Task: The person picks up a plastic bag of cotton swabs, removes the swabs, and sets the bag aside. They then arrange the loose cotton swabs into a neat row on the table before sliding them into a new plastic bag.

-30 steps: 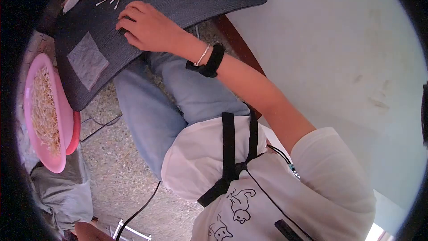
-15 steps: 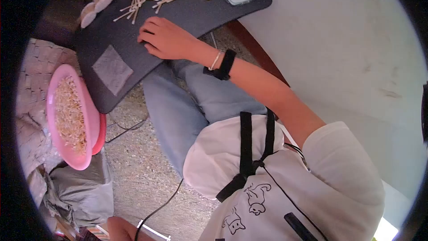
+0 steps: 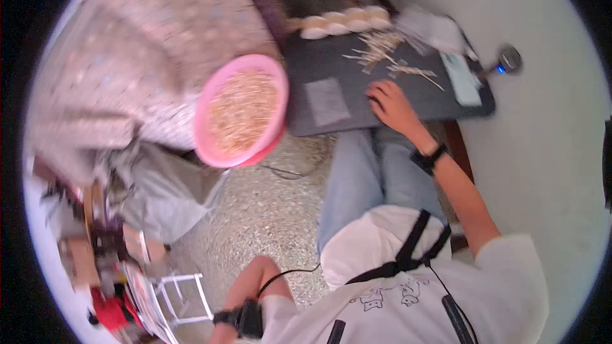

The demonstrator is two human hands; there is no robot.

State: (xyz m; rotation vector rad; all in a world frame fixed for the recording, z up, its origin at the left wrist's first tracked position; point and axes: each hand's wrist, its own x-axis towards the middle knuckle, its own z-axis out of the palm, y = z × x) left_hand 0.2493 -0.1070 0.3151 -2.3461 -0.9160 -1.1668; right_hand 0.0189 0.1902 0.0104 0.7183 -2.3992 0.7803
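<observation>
My right hand [image 3: 390, 107] rests on the dark tabletop [image 3: 357, 114], fingers loosely spread and nothing visible in them. Just beyond it lie a few cotton swabs [image 3: 414, 71] and a looser heap of cotton swabs [image 3: 381, 46]. To the left of the hand is a flat, clear plastic bag [image 3: 327, 100], apart from the fingers. My left arm [image 3: 258, 280] hangs bent at the lower edge with a black strap at the wrist; the hand itself is out of frame.
A pink basin [image 3: 199, 118] full of cotton swabs stands left of the table. Several white-ended bundles [image 3: 344, 22] line the far edge. A phone [image 3: 460, 79] lies at the right, near plastic bags [image 3: 433, 30]. A grey sack [image 3: 159, 197] and a white-framed stool [image 3: 204, 296] are at lower left.
My view has swung to the left, so the table and basin appear further right. More of my left arm shows. My right hand stays on the table between the bag and the swabs.
</observation>
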